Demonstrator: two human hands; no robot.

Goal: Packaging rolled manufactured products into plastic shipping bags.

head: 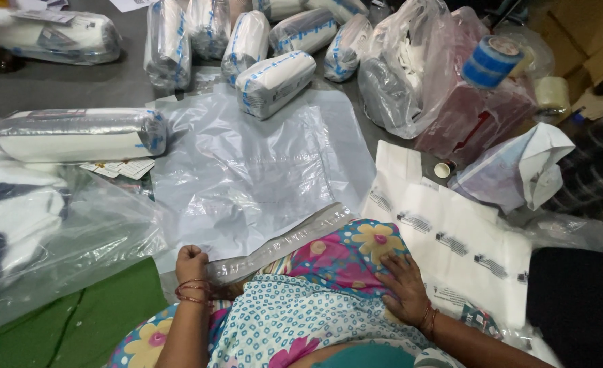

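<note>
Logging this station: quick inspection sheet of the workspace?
Surface: dark grey floor, green mat at lower left.
Job's things: flat grey mailer bag spread out, its seal strip near the left hand, which is a closed fist; right hand flat on floral cloth.
Clutter: wrapped white rolled parcels, clear plastic bags, blue tape roll, stack of white bags.
Cables: nothing seen.
Surroundings: cardboard boxes top right.

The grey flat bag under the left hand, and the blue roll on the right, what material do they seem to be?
The grey bag looks like thin plastic film: glossy, creased, with an adhesive strip by the left hand. The blue roll seems to be plastic tape on a core.
</note>
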